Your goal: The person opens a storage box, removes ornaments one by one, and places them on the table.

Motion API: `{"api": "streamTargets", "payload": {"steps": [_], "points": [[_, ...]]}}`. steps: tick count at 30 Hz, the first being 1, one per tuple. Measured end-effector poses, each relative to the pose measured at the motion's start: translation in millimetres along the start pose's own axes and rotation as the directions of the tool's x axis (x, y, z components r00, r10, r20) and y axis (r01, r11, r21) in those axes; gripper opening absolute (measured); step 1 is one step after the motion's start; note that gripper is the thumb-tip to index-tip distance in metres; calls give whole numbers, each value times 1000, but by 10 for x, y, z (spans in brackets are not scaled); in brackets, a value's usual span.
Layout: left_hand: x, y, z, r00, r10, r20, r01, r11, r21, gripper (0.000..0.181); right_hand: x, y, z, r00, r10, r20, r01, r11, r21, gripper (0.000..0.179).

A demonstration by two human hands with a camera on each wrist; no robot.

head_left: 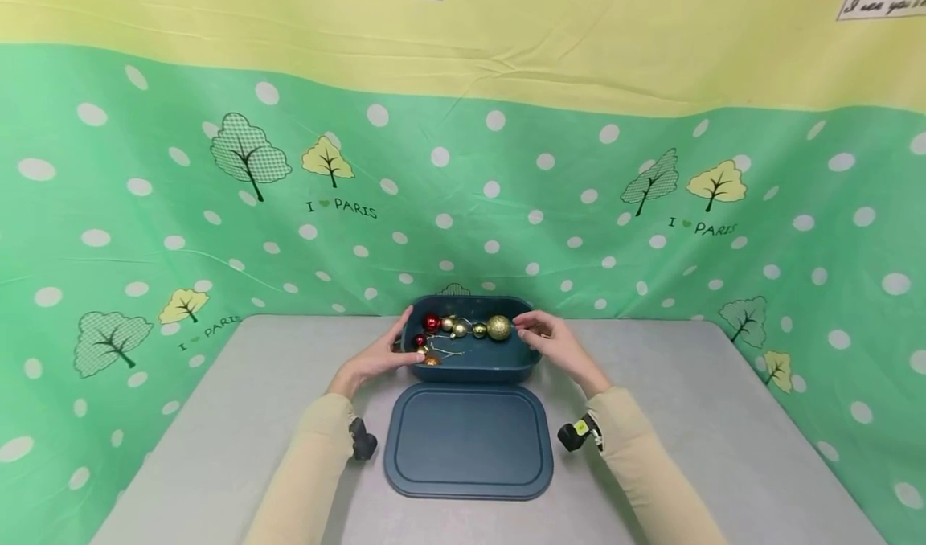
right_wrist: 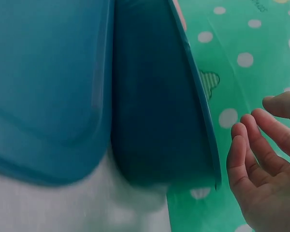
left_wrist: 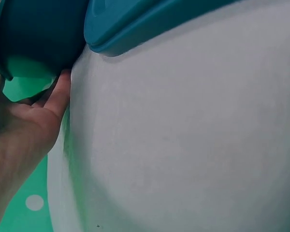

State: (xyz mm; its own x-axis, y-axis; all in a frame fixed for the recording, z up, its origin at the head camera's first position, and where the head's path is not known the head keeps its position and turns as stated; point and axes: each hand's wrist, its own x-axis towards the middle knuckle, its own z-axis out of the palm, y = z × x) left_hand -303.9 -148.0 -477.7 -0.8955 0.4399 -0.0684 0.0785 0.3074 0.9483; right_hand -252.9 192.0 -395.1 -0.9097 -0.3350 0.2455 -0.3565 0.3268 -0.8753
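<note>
In the storage box, the gold glitter bauble lies just left of the right hand, grip parted; left hand clamps the box's left end.

One left hand, one right hand, one box, one lid
Two red balls lie near the left fingers; three small gold balls are strung out between the left fingers and the right; one large gold ball sits just beside the right fingertips; one orange ball is close to the left thumb, where smaller pieces are too hidden to count. Two cameras, one per wrist, are behind the fingers.
</note>
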Motion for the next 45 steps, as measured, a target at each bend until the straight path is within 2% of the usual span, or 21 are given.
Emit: {"api": "streamTargets", "payload": {"steps": [8,15,19,23,25,31,37,41,45], "points": [[-11,-19,29,1000,-10,-14,9,1000,-19,102,44,-25,191,999,-4,48,3,1000,14,25],[-21,-15,42,1000,-20,-15,20,1000,-17,103,159,267,338,997,-28,70,25,999,38,25],[-18,-27,46,1000,-17,-13,17,999,-27,102,193,316,394,997,-20,79,18,999,26,26],[-17,-41,43,1000,-14,-12,13,998,-54,101,234,294,451,993,-32,117,26,998,51,26],[-20,-27,38,1000,-19,-3,19,997,-70,101,229,189,472,989,-36,142,29,998,50,24],[-111,171,18,999,-22,33,25,995,-92,100,239,-70,536,980,-55,191,48,998,40,24],[-5,-10,4,1000,-7,11,8,996,-87,99,319,-110,655,973,-68,223,49,995,91,26],[-3,-32,10,1000,7,2,-7,998,-58,97,373,-86,720,966,-61,253,33,993,113,26],[-1,-30,14,1000,11,6,-10,998,-57,96,464,64,804,961,-68,270,40,993,107,27]]}}
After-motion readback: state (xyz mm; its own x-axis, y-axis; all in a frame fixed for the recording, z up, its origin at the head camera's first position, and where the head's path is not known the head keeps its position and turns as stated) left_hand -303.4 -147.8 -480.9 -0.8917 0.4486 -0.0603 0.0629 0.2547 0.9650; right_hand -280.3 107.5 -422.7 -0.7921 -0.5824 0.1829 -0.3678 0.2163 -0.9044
